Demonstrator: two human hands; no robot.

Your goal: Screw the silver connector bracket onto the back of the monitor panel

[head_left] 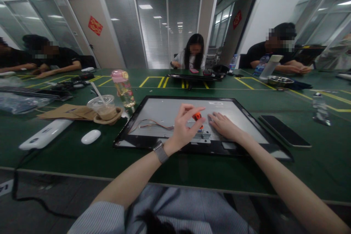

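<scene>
A flat display panel (148,111) with a black frame lies on the table in front of me, its grey metal face up. My left hand (185,126), with a watch at the wrist, is curled around an orange and black screwdriver (196,116). The handle shows between thumb and index finger; the other fingers partly hide it. Its lower end points at a small metal bracket (201,138) by the panel's near edge. My right hand (223,125) rests flat on the panel, fingers stretched out. Thin coloured wires (153,124) run across the panel's left half.
To the left are a white mouse (91,136), a white power strip (45,134), an iced drink cup (102,106) and a pink-lidded bottle (123,87). A black phone (284,130) lies right of the panel. Another screen (194,77) is beyond it. Several people sit around the table.
</scene>
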